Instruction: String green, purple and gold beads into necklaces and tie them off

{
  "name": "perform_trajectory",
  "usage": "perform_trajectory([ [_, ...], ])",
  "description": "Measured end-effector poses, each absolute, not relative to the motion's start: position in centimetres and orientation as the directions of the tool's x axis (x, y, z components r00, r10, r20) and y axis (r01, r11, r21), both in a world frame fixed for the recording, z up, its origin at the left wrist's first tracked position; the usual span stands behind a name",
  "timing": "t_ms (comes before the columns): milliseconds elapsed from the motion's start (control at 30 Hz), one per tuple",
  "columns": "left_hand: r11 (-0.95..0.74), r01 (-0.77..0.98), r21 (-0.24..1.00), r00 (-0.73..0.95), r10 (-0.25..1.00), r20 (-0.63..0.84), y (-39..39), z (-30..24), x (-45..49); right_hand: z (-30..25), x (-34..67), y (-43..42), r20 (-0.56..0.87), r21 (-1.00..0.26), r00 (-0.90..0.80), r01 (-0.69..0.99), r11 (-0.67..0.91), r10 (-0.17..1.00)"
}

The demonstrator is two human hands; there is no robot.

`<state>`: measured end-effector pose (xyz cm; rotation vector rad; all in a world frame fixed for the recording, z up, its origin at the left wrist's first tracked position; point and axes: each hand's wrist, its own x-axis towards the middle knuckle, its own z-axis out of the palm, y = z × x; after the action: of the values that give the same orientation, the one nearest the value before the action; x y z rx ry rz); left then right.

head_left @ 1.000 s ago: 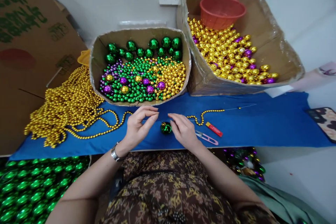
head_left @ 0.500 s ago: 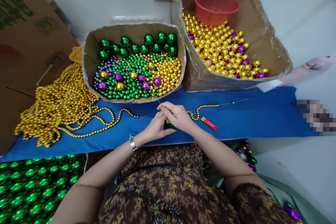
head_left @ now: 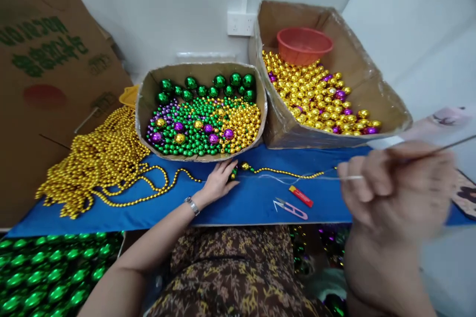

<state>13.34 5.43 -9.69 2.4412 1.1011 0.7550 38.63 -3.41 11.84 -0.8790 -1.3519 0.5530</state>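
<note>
My right hand [head_left: 397,188] is raised close to the camera at the right, smeared by motion. Its fingers are closed around a long thin needle [head_left: 459,142], and a pale thread [head_left: 316,178] runs from it leftward over the cloth. On the table my left hand [head_left: 216,182] lies with fingers stretched and thumb apart, touching a small group of green and gold beads [head_left: 233,173]. These are partly hidden by the fingers. A string of small gold beads [head_left: 286,172] extends to the right of that hand, with a larger gold bead [head_left: 245,165] near its left end.
Pink thread snips [head_left: 293,209] and a red lighter [head_left: 302,196] lie on the blue cloth [head_left: 241,208]. Behind are a carton of mixed beads [head_left: 137,109] and a bigger carton of gold beads [head_left: 383,94] with a red basin [head_left: 305,47]. Gold bead strands [head_left: 92,158] pile up left.
My right hand has moved from beside my left hand up and far to the right, drawing the thread out. The snips now show. The camera view has shifted.
</note>
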Motion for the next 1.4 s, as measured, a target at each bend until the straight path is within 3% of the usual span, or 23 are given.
perform_trajectory([
  [100,-0.682,0.513,0.521,0.623,0.714,0.320,4.3,-7.6,12.2,7.5,37.7,-2.7,0.439,-0.891,0.190,-0.036,0.453,0.878],
  [267,-0.703,0.476,0.528,0.545,0.707,0.450,4.4,-2.9,10.6,0.8,36.0,-1.5,0.176,-0.984,0.033,0.017,0.175,0.984],
  [433,-0.617,0.590,0.521,0.340,0.775,0.533,8.6,-0.2,9.9,-1.1,35.2,-1.6,0.135,-0.967,-0.077,0.205,0.148,0.988],
  [567,-0.538,0.731,0.420,0.332,0.818,0.470,12.0,-0.6,10.1,-1.1,34.9,-1.9,0.176,-0.934,-0.095,0.298,0.197,0.980],
  [633,-0.512,0.739,0.438,0.321,0.839,0.439,12.8,-1.1,10.4,-1.2,34.6,-2.1,0.194,-0.901,-0.102,0.375,0.218,0.976],
  [733,-0.434,0.564,0.703,0.203,0.898,0.392,12.4,-1.1,10.8,-1.6,34.0,-2.5,0.250,-0.831,-0.136,0.478,0.285,0.959],
  [800,-0.285,0.247,0.926,0.110,0.958,0.266,11.4,-0.6,11.0,-1.9,33.6,-2.7,0.301,-0.791,-0.158,0.510,0.338,0.941],
  [833,-0.189,0.064,0.980,0.095,0.979,0.183,10.8,-0.3,11.2,-2.0,33.4,-2.8,0.321,-0.776,-0.165,0.519,0.359,0.932],
  [900,-0.022,-0.225,0.974,0.104,0.993,0.047,9.6,0.3,11.4,-2.2,33.0,-2.9,0.349,-0.753,-0.173,0.533,0.385,0.921],
  [967,0.069,-0.372,0.926,0.105,0.994,-0.032,8.6,0.8,11.7,-2.4,32.8,-2.9,0.368,-0.736,-0.179,0.544,0.404,0.912],
  [1133,0.101,-0.488,0.867,0.051,0.995,-0.087,7.3,0.9,12.3,-2.7,32.5,-2.9,0.394,-0.706,-0.197,0.561,0.433,0.898],
  [1400,0.049,-0.430,0.902,0.058,0.998,-0.026,6.1,0.7,12.8,-2.9,32.3,-2.9,0.403,-0.655,-0.205,0.616,0.438,0.892],
])
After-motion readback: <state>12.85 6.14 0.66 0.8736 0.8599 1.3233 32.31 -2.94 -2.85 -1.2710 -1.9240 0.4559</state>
